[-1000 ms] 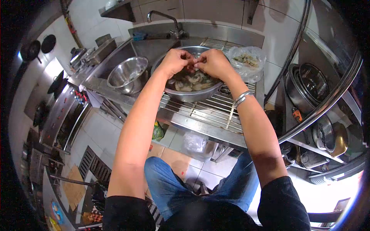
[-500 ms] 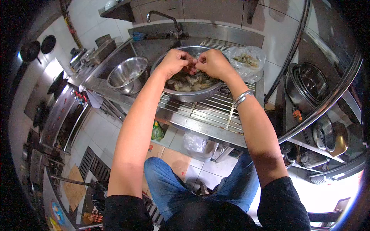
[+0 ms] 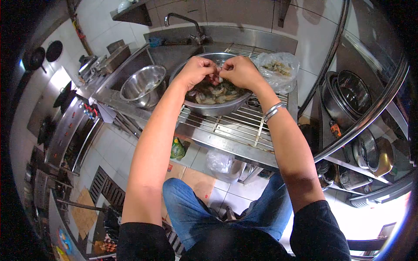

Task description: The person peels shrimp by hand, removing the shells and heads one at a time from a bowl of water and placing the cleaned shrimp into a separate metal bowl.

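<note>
A large steel basin (image 3: 209, 108) stands on the wire rack, with grey-brown raw shrimp (image 3: 213, 95) lying in liquid inside it. Above its middle, my left hand (image 3: 198, 73) is closed, fingertips pinching a small pale shrimp (image 3: 220, 79). My right hand (image 3: 239, 73) meets it from the other side, thumb and fingers pinched on the same shrimp; the fingers cover most of it. Left of the basin sits a smaller steel bowl (image 3: 138, 93) with a little pale matter in it. On the right lies a clear plastic bag (image 3: 289, 80) holding shrimp shells or pieces.
Behind the basin a faucet (image 3: 183, 18) rises over the sink (image 3: 167, 54). The wire rack (image 3: 244, 126) extends in front of the basin. Stacked pots (image 3: 348, 93) fill a shelf at right, behind a curved metal rail (image 3: 361, 135). Metal containers (image 3: 115, 56) stand at the left.
Both hands stay over the basin, fingertips shifting slightly around the shrimp, where a pale bit now shows below the right fingers. The view has moved very slightly; the bowls and bag stay put.
</note>
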The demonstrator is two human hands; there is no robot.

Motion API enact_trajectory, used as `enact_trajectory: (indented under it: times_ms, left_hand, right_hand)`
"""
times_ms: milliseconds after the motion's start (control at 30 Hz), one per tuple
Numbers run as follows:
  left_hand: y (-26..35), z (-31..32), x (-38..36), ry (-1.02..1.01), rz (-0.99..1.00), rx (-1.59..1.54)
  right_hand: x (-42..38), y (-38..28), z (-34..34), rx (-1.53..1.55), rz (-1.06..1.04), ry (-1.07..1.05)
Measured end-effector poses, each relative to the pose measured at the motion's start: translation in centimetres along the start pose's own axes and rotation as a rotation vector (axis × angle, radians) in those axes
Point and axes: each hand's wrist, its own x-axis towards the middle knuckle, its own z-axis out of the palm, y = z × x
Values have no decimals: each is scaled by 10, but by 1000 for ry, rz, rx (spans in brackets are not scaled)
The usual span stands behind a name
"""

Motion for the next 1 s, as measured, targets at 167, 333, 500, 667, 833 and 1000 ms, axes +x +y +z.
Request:
enact_trajectory:
  times_ms: [167, 333, 500, 667, 833, 1000]
  left_hand:
    - [3, 1, -2, 2, 4, 54]
    - [-2, 1, 2, 45, 23, 59]
    - [-3, 0, 4, 88, 69, 13]
    - [-6, -2, 5, 62, 51, 4]
    - [-5, -1, 4, -11, 54, 2]
    - [-9, -3, 4, -82, 65, 12]
  right_hand:
    - [1, 3, 2, -18, -5, 9]
    - [5, 12, 7, 27, 72, 8]
    - [10, 20, 9, 305, 32, 39]
    - [8, 17, 4, 355, 35, -66]
    - [9, 17, 4, 513, 50, -111]
    - [6, 14, 2, 490, 101, -161]
